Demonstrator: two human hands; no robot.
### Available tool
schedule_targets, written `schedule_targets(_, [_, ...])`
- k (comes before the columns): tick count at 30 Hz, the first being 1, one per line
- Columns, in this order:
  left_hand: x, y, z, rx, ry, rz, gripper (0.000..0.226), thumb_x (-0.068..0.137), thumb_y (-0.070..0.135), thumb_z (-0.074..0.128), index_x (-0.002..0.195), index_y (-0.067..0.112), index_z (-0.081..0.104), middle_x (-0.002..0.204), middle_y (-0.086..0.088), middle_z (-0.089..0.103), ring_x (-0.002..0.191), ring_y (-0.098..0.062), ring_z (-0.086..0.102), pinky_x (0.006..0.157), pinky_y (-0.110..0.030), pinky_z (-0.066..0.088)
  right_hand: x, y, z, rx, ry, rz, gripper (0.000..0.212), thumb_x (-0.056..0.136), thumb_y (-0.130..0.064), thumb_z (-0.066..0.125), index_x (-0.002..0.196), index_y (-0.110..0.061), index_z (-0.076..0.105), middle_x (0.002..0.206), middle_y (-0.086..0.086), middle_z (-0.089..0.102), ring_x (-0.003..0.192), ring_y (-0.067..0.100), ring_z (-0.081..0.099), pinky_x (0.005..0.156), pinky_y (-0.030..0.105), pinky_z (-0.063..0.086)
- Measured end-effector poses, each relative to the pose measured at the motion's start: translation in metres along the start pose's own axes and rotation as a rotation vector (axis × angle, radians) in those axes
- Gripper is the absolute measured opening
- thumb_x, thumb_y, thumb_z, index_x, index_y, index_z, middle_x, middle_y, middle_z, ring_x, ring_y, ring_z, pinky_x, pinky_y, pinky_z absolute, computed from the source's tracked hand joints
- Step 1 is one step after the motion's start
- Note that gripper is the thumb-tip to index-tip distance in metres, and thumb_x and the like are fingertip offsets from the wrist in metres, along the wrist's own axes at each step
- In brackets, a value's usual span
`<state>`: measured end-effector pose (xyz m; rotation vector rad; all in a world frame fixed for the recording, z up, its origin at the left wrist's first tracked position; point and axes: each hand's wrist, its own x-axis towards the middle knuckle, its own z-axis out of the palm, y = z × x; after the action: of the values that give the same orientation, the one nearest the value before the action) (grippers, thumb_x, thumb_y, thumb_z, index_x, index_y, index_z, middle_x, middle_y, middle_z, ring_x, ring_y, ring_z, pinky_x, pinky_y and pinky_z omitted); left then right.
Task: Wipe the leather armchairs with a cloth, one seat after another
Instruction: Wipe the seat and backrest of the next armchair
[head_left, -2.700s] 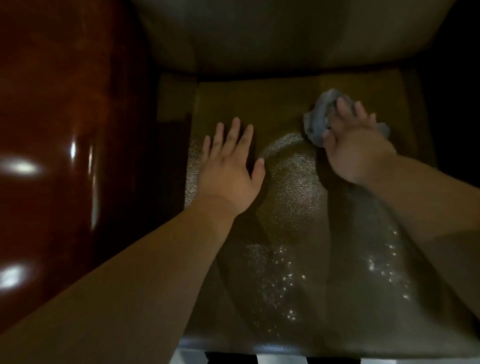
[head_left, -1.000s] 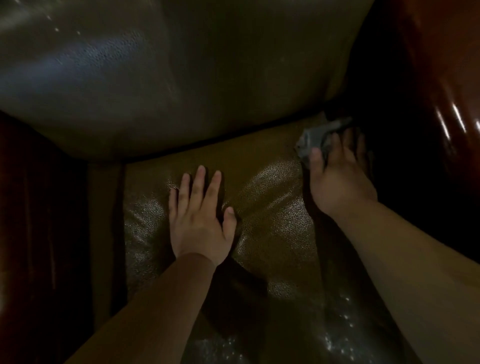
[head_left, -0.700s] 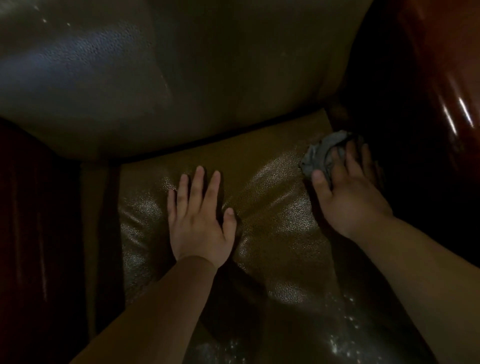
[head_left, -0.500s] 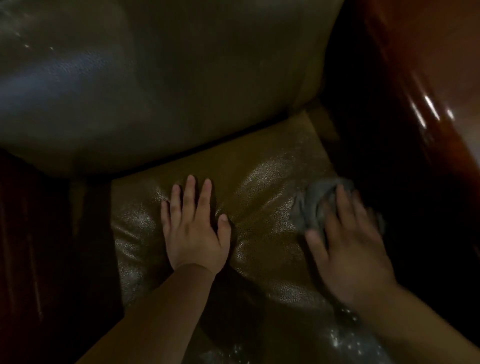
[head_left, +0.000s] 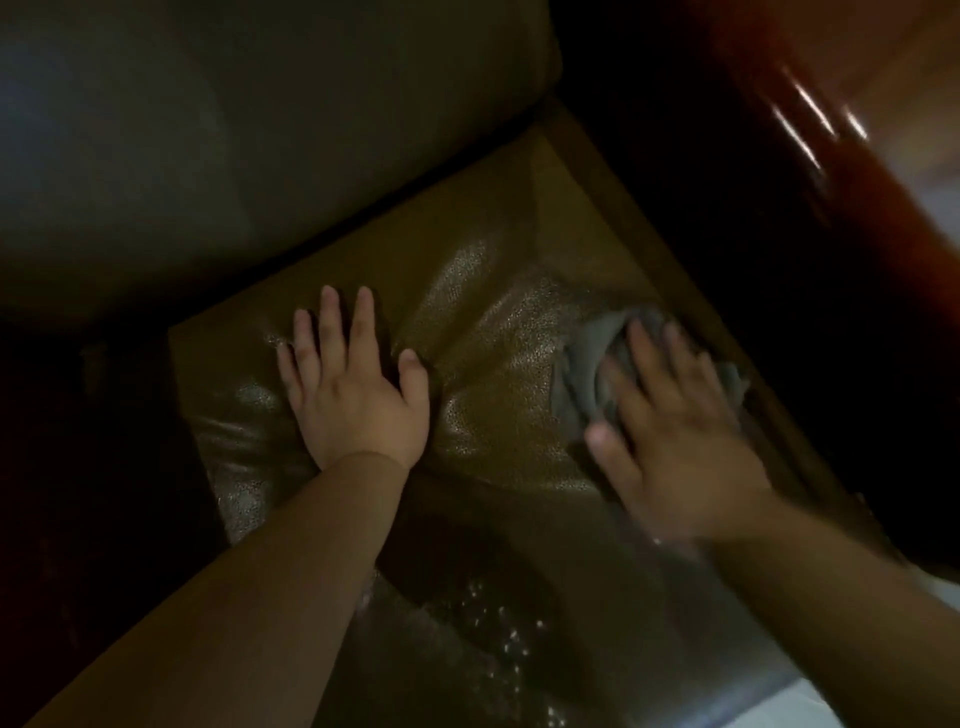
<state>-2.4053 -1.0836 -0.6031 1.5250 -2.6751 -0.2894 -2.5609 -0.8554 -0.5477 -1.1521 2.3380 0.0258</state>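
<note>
The grey cloth (head_left: 592, 369) lies bunched on the right side of the leather seat cushion (head_left: 483, 332), close to its right edge, under the fingers of the right hand (head_left: 670, 431). That grip is spread flat, fingers straight, pressing the cloth down; motion blur softens it. The cloth sticks out past the fingertips and toward the thumb side, its long axis running roughly from seat front to backrest (head_left: 234, 135). The left hand (head_left: 353, 384) rests open, palm down, on the cushion, well apart from the cloth. A glossy wooden armrest (head_left: 810, 130) stands at right
</note>
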Motion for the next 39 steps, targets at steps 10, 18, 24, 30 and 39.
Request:
schedule_targets(10, [0.003, 0.004, -0.021, 0.046, -0.088, 0.022, 0.072, 0.099, 0.057, 0.027, 0.167, 0.033, 0.021, 0.176, -0.002, 0.015, 0.161, -0.03, 0.011, 0.131, -0.055, 0.007, -0.02, 0.056, 0.007, 0.134, 0.007, 0.187, 0.092, 0.089, -0.079, -0.011, 0.165, -0.028, 0.002, 0.173, 0.002, -0.013, 0.158, 0.023, -0.019, 0.129, 0.053, 0.006])
schedule_targets(18, [-0.04, 0.078, -0.036, 0.177, -0.35, 0.463, 0.079, 0.099, 0.067, 0.031, 0.168, 0.034, 0.009, 0.177, -0.004, -0.001, 0.162, -0.032, -0.003, 0.13, -0.059, 0.001, -0.109, 0.039, 0.038, -0.009, -0.066, -0.215, 0.08, 0.099, -0.078, 0.01, 0.162, -0.03, 0.024, 0.173, 0.003, 0.009, 0.16, 0.032, 0.003, 0.126, 0.053, 0.01])
schedule_targets(24, [-0.06, 0.095, -0.012, 0.23, -0.252, 0.67, 0.074, 0.098, 0.063, 0.03, 0.167, 0.038, 0.015, 0.177, 0.001, 0.003, 0.162, -0.033, -0.002, 0.129, -0.06, 0.006, -0.09, 0.054, 0.036, 0.22, 0.12, 0.357, 0.086, 0.093, -0.076, -0.005, 0.165, -0.03, -0.002, 0.173, -0.004, -0.014, 0.158, 0.019, -0.017, 0.129, 0.05, 0.003])
schedule_targets(30, [-0.059, 0.092, -0.013, 0.184, -0.249, 0.699, 0.075, 0.097, 0.062, 0.031, 0.166, 0.037, 0.018, 0.177, 0.001, 0.007, 0.162, -0.034, 0.002, 0.13, -0.059, 0.006, -0.16, -0.013, 0.074, 0.182, 0.046, 0.109, 0.08, 0.1, -0.075, 0.008, 0.165, -0.029, 0.019, 0.174, 0.003, 0.001, 0.16, 0.03, -0.007, 0.128, 0.055, 0.005])
schedule_targets(39, [-0.058, 0.086, -0.005, 0.103, -0.222, 0.709, 0.073, 0.098, 0.06, 0.038, 0.166, 0.038, 0.022, 0.177, 0.002, 0.009, 0.162, -0.033, 0.003, 0.13, -0.056, 0.003, -0.132, 0.011, 0.073, 0.278, 0.358, 0.567, 0.063, 0.106, -0.052, 0.026, 0.164, -0.026, 0.024, 0.173, 0.004, 0.012, 0.16, 0.029, 0.003, 0.128, 0.05, -0.001])
